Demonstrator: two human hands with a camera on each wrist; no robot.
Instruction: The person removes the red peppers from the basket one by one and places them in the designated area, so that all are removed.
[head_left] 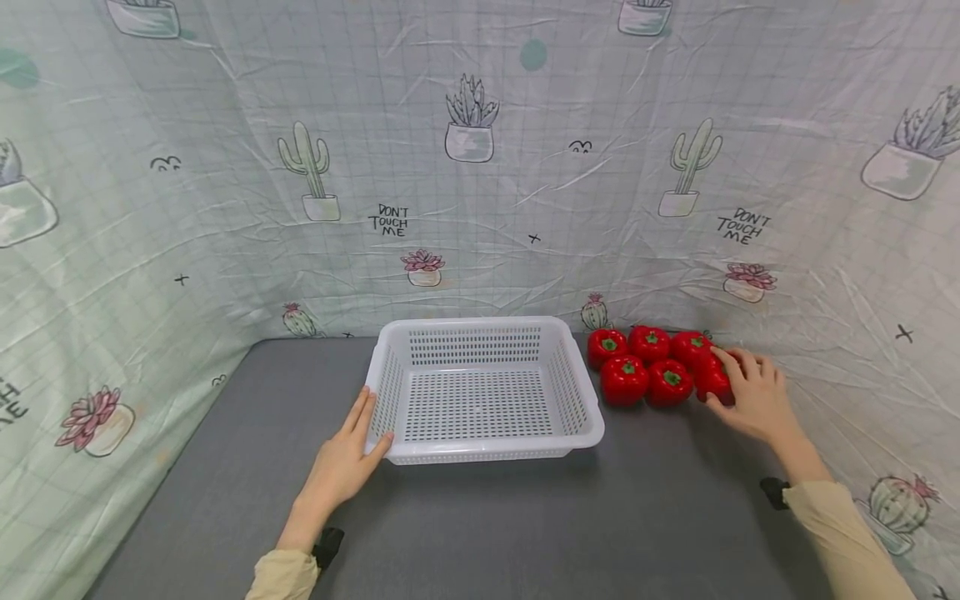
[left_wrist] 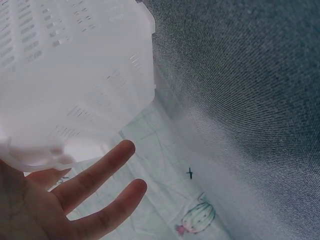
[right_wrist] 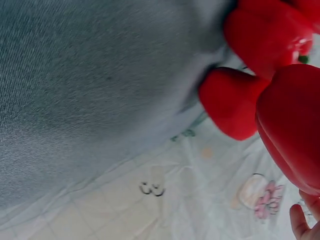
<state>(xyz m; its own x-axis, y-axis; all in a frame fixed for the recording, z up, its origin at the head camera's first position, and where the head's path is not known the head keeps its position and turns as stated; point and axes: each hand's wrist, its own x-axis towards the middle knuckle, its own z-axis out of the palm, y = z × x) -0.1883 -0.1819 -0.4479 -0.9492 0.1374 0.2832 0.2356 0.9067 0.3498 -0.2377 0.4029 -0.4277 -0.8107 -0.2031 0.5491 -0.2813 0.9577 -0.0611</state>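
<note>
Our right hand (head_left: 753, 396) curls around the end red pepper (head_left: 711, 377) at the table's (head_left: 487, 517) far right edge, left hand (head_left: 341, 467) flat on the basket (head_left: 483, 392); pepper looks light, glossy, slippery, so we cup its body.

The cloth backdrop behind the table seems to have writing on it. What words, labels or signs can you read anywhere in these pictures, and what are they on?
"DON'T TOUCH ME": printed on the backdrop cloth, left of centre, beside a potted cactus drawing.
"DON'T TOUCH ME": printed again on the same cloth, at the right.
Dark letters at the far left edge of the cloth: cut off, unreadable.
The white basket and red peppers show no writing.
</note>
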